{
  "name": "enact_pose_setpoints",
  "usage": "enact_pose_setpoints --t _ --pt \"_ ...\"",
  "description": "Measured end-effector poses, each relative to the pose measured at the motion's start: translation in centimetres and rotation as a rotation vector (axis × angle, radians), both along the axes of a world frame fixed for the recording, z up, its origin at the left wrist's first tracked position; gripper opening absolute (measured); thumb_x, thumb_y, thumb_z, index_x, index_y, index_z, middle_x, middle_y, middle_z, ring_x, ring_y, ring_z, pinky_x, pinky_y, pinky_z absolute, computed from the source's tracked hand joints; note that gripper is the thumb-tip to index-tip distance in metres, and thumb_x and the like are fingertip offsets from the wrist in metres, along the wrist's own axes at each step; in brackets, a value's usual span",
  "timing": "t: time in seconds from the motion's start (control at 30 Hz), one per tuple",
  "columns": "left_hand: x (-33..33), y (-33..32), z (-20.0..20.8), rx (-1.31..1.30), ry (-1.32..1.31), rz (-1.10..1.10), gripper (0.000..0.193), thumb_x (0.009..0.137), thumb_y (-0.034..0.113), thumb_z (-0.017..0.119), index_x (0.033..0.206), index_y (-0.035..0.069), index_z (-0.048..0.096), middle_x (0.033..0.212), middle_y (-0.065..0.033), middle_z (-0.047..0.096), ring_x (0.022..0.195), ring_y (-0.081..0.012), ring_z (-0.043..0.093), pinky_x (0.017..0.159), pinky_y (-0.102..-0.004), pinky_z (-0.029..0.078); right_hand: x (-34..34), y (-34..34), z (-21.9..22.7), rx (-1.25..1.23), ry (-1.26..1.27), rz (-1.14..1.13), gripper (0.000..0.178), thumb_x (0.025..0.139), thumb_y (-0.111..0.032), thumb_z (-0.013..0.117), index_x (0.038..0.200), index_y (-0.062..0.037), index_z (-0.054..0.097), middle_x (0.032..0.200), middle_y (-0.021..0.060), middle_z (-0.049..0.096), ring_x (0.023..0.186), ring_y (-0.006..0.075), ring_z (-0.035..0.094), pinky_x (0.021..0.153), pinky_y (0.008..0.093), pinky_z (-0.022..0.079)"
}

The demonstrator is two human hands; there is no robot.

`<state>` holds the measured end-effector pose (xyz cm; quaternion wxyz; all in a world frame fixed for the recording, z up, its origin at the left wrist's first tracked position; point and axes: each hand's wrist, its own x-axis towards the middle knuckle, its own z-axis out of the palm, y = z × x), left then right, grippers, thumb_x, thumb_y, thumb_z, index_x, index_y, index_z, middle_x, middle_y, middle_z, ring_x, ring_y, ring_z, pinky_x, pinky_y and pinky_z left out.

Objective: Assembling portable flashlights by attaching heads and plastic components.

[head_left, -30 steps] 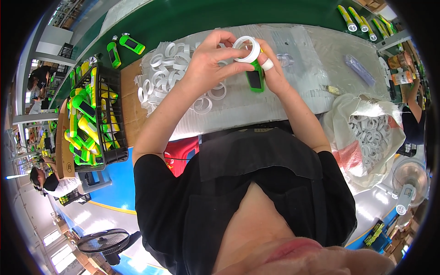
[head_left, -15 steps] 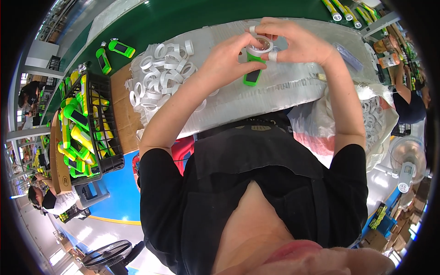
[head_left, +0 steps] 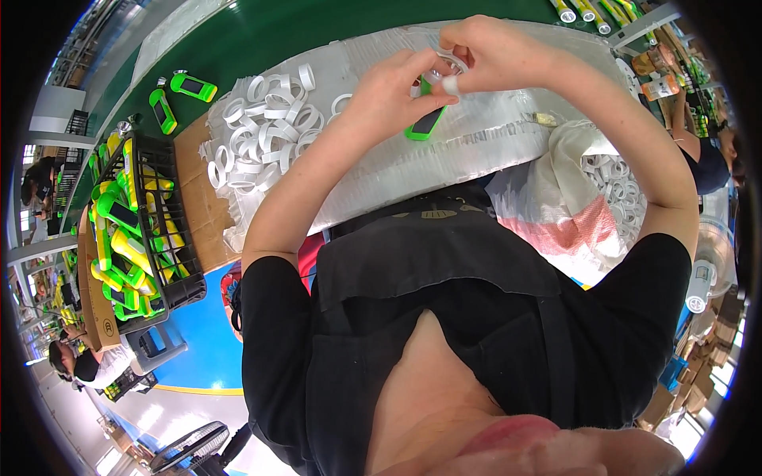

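Note:
Over the wrapped work surface, my left hand (head_left: 394, 94) grips a green flashlight (head_left: 425, 124) with a dark panel on its body. Its thumb and fingers close around the upper part. My right hand (head_left: 504, 54) curls in from the other side, its fingers on a white ring (head_left: 454, 60) at the flashlight's head. White wrap covers a fingertip of the right hand. My fingers partly hide the flashlight's head, so how far the ring sits on it is unclear. To the left lies a heap of loose white rings (head_left: 266, 133).
A black crate (head_left: 190, 274) of green and yellow flashlights stands at the left. Two green flashlights (head_left: 193, 86) lie beyond it on the green table. On the right hangs an open woven sack (head_left: 562, 170) of white rings. Yellow flashlights (head_left: 586, 11) lie at the far right.
My right hand has turned and its elbow has swung outward to the right. The fingers now close more tightly around the ring. My view has shifted slightly.

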<state>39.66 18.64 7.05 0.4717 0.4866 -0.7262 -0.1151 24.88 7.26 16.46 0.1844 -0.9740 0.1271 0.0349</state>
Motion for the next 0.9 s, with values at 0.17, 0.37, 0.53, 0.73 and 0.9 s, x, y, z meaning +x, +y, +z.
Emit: enact_pose_setpoints --t 0.17,0.37,0.53,0.73,0.9 --pt "0.1 -0.5 -0.1 0.046 -0.036 0.083 0.035 0.075 0.024 0.08 0.1 0.012 0.06 0.086 -0.0067 0.064 0.075 -0.0253 0.061 0.067 -0.036 0.051 0.8 -0.2 -0.2 -0.243 0.197 -0.343 0.042 0.075 -0.037 0.076 0.083 -0.0002 0.056 0.067 0.0112 0.057 0.06 0.0261 0.056 0.056 0.0377 0.044" --pt "0.2 -0.8 -0.6 0.007 0.008 0.047 0.036 0.073 0.025 0.082 0.1 0.012 0.061 0.084 -0.0059 0.063 0.072 -0.0248 0.06 0.064 -0.036 0.05 -0.8 -1.1 -2.1 -0.184 -0.166 -0.102 0.059 0.07 -0.056 0.072 0.084 0.0016 0.064 0.072 0.0153 0.064 0.067 0.0282 0.064 0.061 0.037 0.05" --pt "0.0 -0.7 -0.4 0.006 0.007 0.074 0.036 0.072 0.024 0.082 0.1 0.013 0.061 0.085 -0.0054 0.063 0.073 -0.0242 0.059 0.064 -0.0354 0.05 -0.6 -1.5 -2.1 -0.151 -0.094 -0.243 0.052 0.073 -0.047 0.078 0.081 -0.0014 0.055 0.071 0.0113 0.058 0.063 0.0243 0.056 0.057 0.0367 0.044" --pt "0.0 -0.9 -0.8 0.009 0.037 0.045 0.036 0.072 0.022 0.083 0.1 0.014 0.061 0.085 -0.005 0.064 0.074 -0.0236 0.059 0.065 -0.0352 0.05 -0.2 -0.6 -1.6 -0.217 0.05 -0.295 0.044 0.081 -0.043 0.071 0.091 -0.0006 0.063 0.087 0.0139 0.062 0.079 0.0263 0.062 0.066 0.0356 0.049" --pt "0.2 -1.4 -1.0 -0.025 0.024 0.062 0.036 0.072 0.021 0.083 0.099 0.014 0.061 0.088 -0.0052 0.065 0.074 -0.0238 0.06 0.065 -0.035 0.049 -1.7 -2.1 -3.6 0.011 -0.367 0.014 0.037 0.08 -0.031 0.075 0.095 -0.0013 0.06 0.082 0.0103 0.06 0.073 0.0219 0.059 0.063 0.0336 0.048"
